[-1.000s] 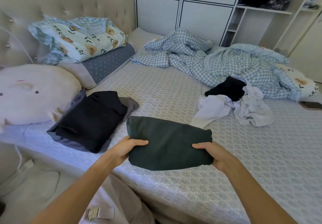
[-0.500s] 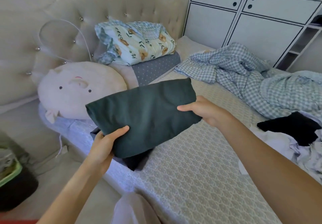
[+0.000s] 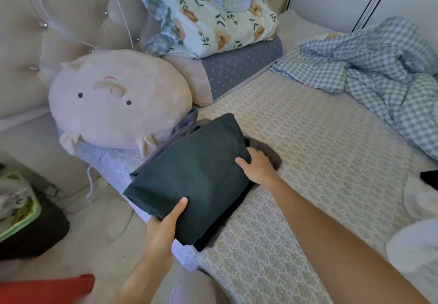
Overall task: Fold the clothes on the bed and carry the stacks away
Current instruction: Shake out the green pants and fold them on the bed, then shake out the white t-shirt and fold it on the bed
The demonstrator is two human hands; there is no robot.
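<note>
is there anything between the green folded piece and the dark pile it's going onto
Nothing visible. The folded dark green garment already lies on the dark folded stack at the bed's edge, with the left hand gripping its near corner and the right hand at its far side. The pig plush sits beside the stack, not over it.

Bed (image 3: pixel 296 161), patterned cover, fills my frame's centre and right. On it: pig cushion (image 3: pixel 118 100) upper left, dotted pillow (image 3: pixel 237 71) behind, checked quilt (image 3: pixel 379 71) upper right, folded clothes stack (image 3: pixel 265 152) at centre.
</note>
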